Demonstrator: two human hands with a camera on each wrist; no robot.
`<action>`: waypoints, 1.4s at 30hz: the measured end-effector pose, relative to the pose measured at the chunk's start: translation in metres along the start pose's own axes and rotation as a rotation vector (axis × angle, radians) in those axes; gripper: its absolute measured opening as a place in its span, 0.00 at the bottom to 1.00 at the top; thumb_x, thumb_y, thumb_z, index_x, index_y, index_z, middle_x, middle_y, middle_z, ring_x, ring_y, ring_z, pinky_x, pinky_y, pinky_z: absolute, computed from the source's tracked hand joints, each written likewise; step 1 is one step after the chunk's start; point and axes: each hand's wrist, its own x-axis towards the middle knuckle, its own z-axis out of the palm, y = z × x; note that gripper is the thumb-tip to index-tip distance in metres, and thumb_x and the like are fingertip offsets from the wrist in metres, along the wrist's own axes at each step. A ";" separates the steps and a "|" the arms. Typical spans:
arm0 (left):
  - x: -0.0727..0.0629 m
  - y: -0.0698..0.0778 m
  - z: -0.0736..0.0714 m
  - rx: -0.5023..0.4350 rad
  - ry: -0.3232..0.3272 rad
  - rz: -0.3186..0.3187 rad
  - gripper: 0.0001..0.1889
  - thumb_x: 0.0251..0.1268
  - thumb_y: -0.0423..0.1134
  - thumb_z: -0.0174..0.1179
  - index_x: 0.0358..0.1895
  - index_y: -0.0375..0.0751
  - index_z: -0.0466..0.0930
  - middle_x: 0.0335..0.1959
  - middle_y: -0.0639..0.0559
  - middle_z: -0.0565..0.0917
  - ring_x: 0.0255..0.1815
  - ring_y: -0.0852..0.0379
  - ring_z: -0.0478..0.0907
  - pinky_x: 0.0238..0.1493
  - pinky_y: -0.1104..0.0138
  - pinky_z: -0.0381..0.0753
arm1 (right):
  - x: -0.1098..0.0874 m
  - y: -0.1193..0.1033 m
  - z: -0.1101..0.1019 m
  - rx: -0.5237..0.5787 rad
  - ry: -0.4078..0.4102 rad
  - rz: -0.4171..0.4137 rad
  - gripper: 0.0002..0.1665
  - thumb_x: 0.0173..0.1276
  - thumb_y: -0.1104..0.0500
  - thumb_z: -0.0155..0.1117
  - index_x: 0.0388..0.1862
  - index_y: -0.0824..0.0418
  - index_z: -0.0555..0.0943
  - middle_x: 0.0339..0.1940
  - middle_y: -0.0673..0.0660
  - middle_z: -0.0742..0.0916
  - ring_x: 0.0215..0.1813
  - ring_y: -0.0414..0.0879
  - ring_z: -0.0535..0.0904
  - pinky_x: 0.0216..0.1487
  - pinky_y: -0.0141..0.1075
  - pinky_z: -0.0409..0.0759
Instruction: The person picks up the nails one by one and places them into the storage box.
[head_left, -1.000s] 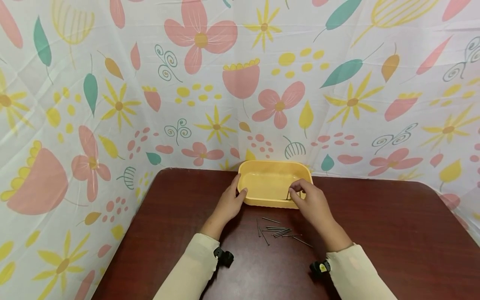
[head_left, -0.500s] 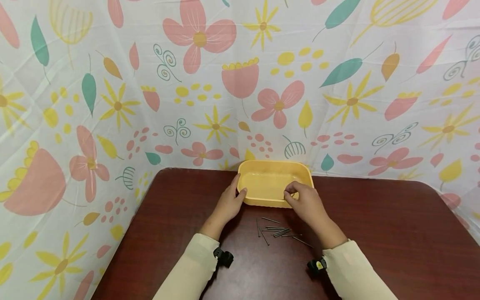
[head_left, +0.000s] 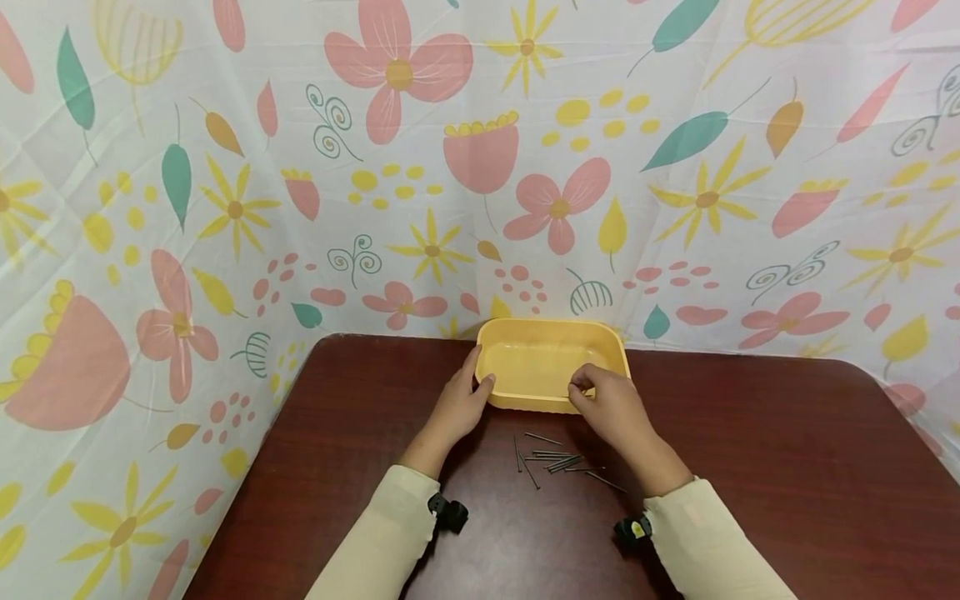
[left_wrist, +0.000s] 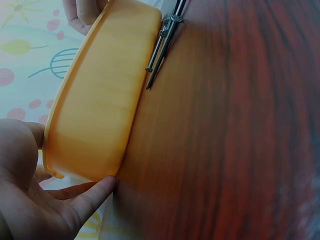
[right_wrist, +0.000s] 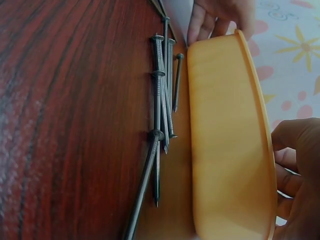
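Note:
A shallow yellow plastic tray stands at the table's back edge. My left hand grips its left end, thumb at the front corner and fingers along the side; the left wrist view shows one fingertip low against the tray's corner. My right hand is over the tray's front rim near the right end, thumb and forefinger pinched together just inside. The thin dark nail seen there earlier is now hidden by the fingers. In front of the tray lies a loose pile of steel nails, their heads plain in the right wrist view.
The dark reddish wooden table carries the tray and nails. Behind it and on the left hangs a white floral-print cloth, close behind the tray. Dark wrist straps sit at both sleeve cuffs.
My right hand has shifted slightly left along the tray's front rim, and the thin dark nail at its fingertips has gone from sight. The left hand and the pile have stayed put.

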 end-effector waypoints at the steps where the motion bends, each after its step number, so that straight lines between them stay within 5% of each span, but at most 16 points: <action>1: 0.000 0.000 0.000 0.002 0.001 -0.001 0.35 0.80 0.55 0.47 0.83 0.60 0.44 0.80 0.41 0.60 0.79 0.39 0.61 0.76 0.43 0.63 | 0.000 0.000 0.000 0.002 -0.006 0.004 0.04 0.70 0.58 0.64 0.37 0.57 0.83 0.36 0.55 0.91 0.42 0.52 0.86 0.45 0.50 0.83; 8: 0.001 -0.002 0.001 0.007 0.001 -0.006 0.35 0.80 0.55 0.46 0.83 0.60 0.44 0.80 0.41 0.60 0.79 0.39 0.61 0.75 0.42 0.63 | 0.000 0.000 -0.001 0.039 -0.067 0.041 0.19 0.75 0.53 0.61 0.58 0.64 0.81 0.50 0.64 0.89 0.53 0.60 0.85 0.54 0.56 0.80; 15: 0.001 -0.002 0.001 0.004 0.001 -0.009 0.35 0.80 0.56 0.46 0.83 0.61 0.44 0.80 0.41 0.60 0.78 0.38 0.61 0.75 0.43 0.63 | -0.003 0.004 0.000 0.026 -0.029 -0.039 0.37 0.73 0.52 0.65 0.74 0.68 0.67 0.66 0.71 0.79 0.68 0.67 0.74 0.67 0.62 0.71; 25: 0.002 -0.003 0.001 -0.003 0.004 0.000 0.35 0.80 0.54 0.47 0.83 0.58 0.45 0.80 0.40 0.60 0.79 0.38 0.60 0.76 0.42 0.62 | -0.010 0.003 -0.002 0.088 -0.004 -0.107 0.36 0.71 0.54 0.67 0.74 0.65 0.69 0.68 0.70 0.76 0.70 0.65 0.71 0.68 0.62 0.70; 42: 0.002 -0.002 0.001 0.011 0.009 0.009 0.35 0.80 0.54 0.47 0.83 0.59 0.46 0.79 0.40 0.62 0.78 0.39 0.62 0.75 0.43 0.63 | -0.032 -0.002 -0.019 0.091 0.080 -0.144 0.27 0.67 0.58 0.71 0.63 0.63 0.78 0.59 0.64 0.80 0.62 0.60 0.75 0.61 0.58 0.75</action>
